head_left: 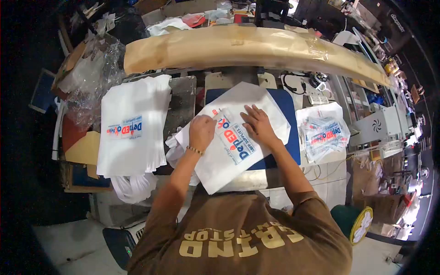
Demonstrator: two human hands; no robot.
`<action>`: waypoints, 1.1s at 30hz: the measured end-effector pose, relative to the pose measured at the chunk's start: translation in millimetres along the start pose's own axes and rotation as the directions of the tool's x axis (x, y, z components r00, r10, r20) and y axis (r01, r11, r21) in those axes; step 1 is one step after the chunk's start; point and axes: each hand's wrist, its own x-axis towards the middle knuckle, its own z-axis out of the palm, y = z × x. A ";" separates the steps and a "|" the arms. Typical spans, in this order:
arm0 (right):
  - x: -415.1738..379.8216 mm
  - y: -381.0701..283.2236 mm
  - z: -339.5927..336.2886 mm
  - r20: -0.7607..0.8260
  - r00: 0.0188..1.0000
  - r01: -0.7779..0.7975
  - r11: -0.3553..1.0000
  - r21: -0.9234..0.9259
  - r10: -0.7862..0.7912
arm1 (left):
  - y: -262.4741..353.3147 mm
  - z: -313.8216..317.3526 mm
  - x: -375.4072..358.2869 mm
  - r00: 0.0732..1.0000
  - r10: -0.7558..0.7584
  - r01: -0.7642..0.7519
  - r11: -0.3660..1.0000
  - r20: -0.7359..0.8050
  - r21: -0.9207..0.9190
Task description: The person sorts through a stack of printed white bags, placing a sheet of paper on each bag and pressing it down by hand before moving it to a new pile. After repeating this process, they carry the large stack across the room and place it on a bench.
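A white bag with a blue and red print lies tilted over a dark blue board. My left hand, with a beaded bracelet at the wrist, is closed at the bag's left part, beside the print; what its fingers pinch is too small to make out. Flat on the bag's upper right, my right hand has its fingers spread. On the left is a stack of white printed bags. Several printed transfer sheets lie on a white piece at the right.
A long tan roll spans the back of the table. Crumpled clear plastic is at the far left. A black cable and a white machine with a fan vent are on the right. A green spool stands below.
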 end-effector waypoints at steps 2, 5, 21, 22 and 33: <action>-2.0 -0.7 -0.3 -0.013 1.000 -0.003 1.000 -0.012 0.003 | 12.4 -4.2 -11.2 0.999 0.035 -0.035 0.999 0.006 -0.007; -1.9 -2.4 -2.1 -0.008 1.000 -0.011 1.000 -0.011 0.011 | 17.3 -4.6 -25.6 0.997 0.074 -0.072 0.995 0.023 -0.065; -64.0 -38.6 -53.1 0.164 0.930 -0.334 0.943 0.003 0.329 | 84.1 -14.8 -18.3 0.652 0.184 -0.087 0.982 0.736 -0.168; -75.4 -52.4 -53.7 0.120 0.940 -0.312 0.948 -0.069 0.318 | 81.4 -15.1 -27.1 0.700 0.226 -0.087 0.969 0.677 -0.233; -103.0 -74.4 -35.5 0.089 0.929 -0.353 0.931 -0.091 0.360 | 65.0 -8.0 -42.5 0.826 0.323 -0.176 0.926 0.462 -0.333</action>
